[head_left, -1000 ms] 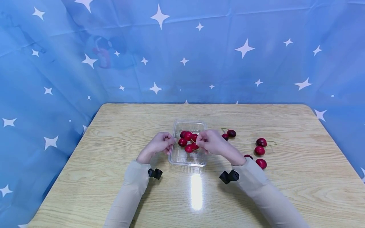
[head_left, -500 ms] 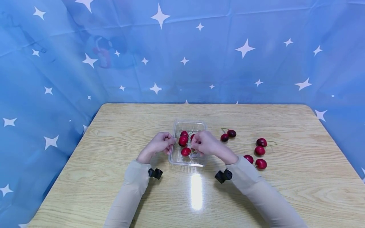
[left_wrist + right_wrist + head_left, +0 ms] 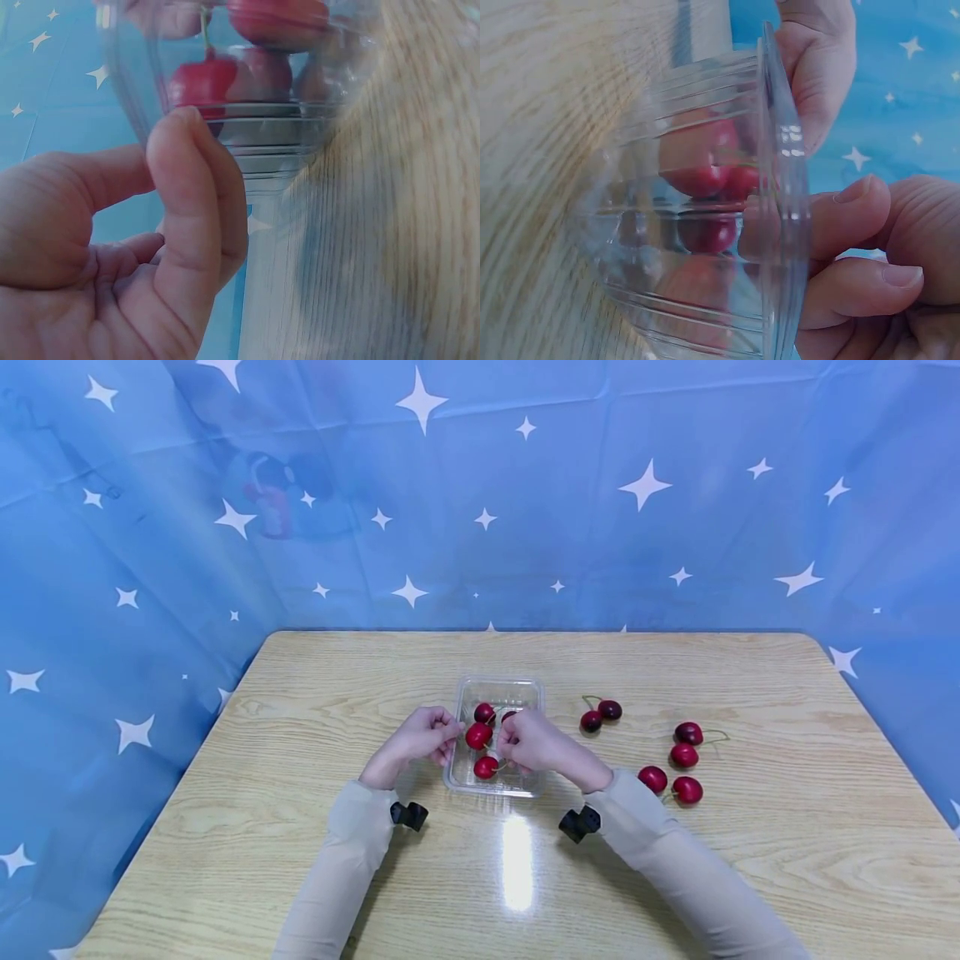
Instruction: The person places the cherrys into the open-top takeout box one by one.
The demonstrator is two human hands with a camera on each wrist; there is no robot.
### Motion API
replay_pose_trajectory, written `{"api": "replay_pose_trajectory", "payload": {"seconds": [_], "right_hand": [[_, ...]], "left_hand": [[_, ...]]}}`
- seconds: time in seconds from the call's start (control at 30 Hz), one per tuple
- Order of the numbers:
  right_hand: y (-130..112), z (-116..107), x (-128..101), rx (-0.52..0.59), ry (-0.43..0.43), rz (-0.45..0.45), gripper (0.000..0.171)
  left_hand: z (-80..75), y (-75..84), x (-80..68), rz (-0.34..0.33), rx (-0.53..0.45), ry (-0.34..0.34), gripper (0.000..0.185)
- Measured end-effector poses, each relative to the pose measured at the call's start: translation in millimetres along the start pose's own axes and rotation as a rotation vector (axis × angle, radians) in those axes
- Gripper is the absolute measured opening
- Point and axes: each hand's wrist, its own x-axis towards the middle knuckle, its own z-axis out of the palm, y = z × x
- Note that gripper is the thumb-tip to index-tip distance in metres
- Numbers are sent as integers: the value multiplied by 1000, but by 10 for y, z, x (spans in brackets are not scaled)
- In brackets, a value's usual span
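Blue cloth with white stars hangs behind and to both sides of the wooden bench, closing it in on three sides.

One clear plastic tray sits near the bench's middle, well away from every edge. I count three cherries plainly showing inside it in the head view: one at the left, one farther back and one nearer me; a fourth peeks out behind my right knuckles. More may lie hidden under that hand.

Six cherries lie loose on the bench to the right of the tray: a pair just beyond its far right corner, two farther right with a green stem trailing off, and two beside my right sleeve.

My left hand rests against the tray's left wall, fingers curled; in the left wrist view the thumb presses the ridged wall from outside. My right hand reaches over the tray's right side, fingers curled down over the rim; whether that grip holds a cherry or stem I cannot tell.

Bare wood lies open on the left half of the bench, along the far edge, and across the near strip in front of my sleeves.
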Motion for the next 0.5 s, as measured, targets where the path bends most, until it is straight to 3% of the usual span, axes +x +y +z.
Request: {"api": "replay_pose_trajectory", "payload": {"seconds": [0.2, 0.5], "right_hand": [[-6, 19, 22, -50, 7, 6, 17], [-11, 35, 26, -30, 7, 7, 17]], "left_hand": [[7, -20, 19, 3, -19, 7, 15], [2, -16, 2, -5, -31, 4, 14]]}}
